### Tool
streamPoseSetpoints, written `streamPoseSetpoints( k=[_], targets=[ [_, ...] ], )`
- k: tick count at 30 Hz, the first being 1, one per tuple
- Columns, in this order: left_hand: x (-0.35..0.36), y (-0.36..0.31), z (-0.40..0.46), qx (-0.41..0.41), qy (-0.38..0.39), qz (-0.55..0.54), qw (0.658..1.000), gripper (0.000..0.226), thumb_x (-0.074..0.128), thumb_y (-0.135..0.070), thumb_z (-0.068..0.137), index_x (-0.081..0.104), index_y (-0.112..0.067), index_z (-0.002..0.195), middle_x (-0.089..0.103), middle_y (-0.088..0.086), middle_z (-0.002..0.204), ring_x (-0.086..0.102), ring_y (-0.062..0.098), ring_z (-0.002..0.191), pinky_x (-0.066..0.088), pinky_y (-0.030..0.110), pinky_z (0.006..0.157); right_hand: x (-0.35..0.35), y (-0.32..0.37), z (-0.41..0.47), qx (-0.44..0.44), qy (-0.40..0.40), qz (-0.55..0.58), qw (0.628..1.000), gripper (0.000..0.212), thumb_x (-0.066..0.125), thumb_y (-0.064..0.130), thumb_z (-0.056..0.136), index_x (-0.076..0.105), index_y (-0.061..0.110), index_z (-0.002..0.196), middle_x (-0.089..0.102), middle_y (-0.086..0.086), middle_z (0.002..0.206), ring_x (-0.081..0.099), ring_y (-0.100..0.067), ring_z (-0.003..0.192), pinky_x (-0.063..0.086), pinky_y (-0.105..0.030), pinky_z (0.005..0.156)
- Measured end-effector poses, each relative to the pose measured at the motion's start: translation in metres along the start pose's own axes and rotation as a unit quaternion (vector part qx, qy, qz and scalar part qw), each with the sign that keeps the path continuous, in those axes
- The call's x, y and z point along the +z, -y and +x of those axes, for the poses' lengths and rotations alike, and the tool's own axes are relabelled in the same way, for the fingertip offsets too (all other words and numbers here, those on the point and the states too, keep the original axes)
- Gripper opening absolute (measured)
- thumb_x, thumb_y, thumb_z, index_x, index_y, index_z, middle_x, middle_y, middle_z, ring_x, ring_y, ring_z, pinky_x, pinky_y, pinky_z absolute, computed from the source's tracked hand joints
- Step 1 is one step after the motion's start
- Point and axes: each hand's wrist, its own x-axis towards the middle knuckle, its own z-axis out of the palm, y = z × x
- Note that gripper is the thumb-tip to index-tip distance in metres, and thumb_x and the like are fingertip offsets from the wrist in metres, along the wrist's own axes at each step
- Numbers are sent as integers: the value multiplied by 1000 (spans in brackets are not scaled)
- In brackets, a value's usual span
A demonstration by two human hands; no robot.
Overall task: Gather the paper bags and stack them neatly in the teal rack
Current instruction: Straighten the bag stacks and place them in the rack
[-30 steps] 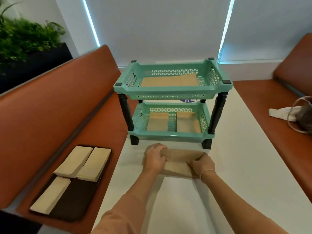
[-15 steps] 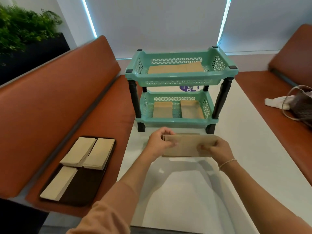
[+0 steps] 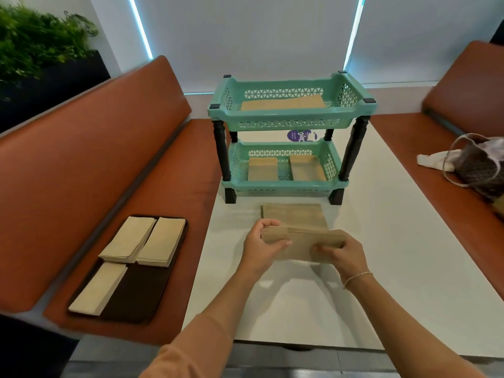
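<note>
left hand (image 3: 262, 244) + right hand (image 3: 344, 252) | grip bag stack (image 3: 302, 242) | before teal rack (image 3: 289, 137)

1. I see my left hand (image 3: 263, 245) and right hand (image 3: 344, 253) gripping a stack of brown paper bags (image 3: 302, 242) by its ends, lifted above the white table (image 3: 395, 255).
2. A loose brown bag (image 3: 294, 215) lies flat on the table just behind the stack.
3. The teal rack (image 3: 289, 124) stands beyond, with bags on both tiers.
4. On the orange bench (image 3: 109, 173) to my left, a dark tray (image 3: 141, 290) holds three paler piles.
</note>
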Motion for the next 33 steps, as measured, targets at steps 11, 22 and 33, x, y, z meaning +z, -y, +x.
streamPoseSetpoints(
  k=[11, 22, 33],
  targets=[
    [-15, -21, 9, 50, 92, 265, 959, 22, 69, -14, 80, 68, -24, 99, 63, -10, 92, 59, 11, 91, 50, 21, 81, -17, 50, 4, -108, 97, -304, 941, 29, 68, 0, 74, 57, 26, 68, 61, 0, 75, 55, -19, 76, 42, -22, 62],
    [22, 16, -6, -98, 87, 32, 991, 35, 56, -4, 91, 48, -21, 120, 60, 2, 120, 55, 19, 114, 44, 29, 97, 3, 8, -10, 13, 139, -116, 983, 43, 64, -16, 72, 55, 14, 101, 64, -8, 93, 60, -25, 88, 53, -34, 80],
    [29, 23, -8, -81, 80, 67, 991, 48, 51, -10, 94, 35, -22, 138, 53, -1, 131, 49, 17, 121, 39, 30, 102, 19, -4, -19, -3, 78, -178, 981, 29, 51, -11, 80, 54, 13, 96, 59, -3, 82, 54, -24, 84, 41, -27, 72]
  ],
)
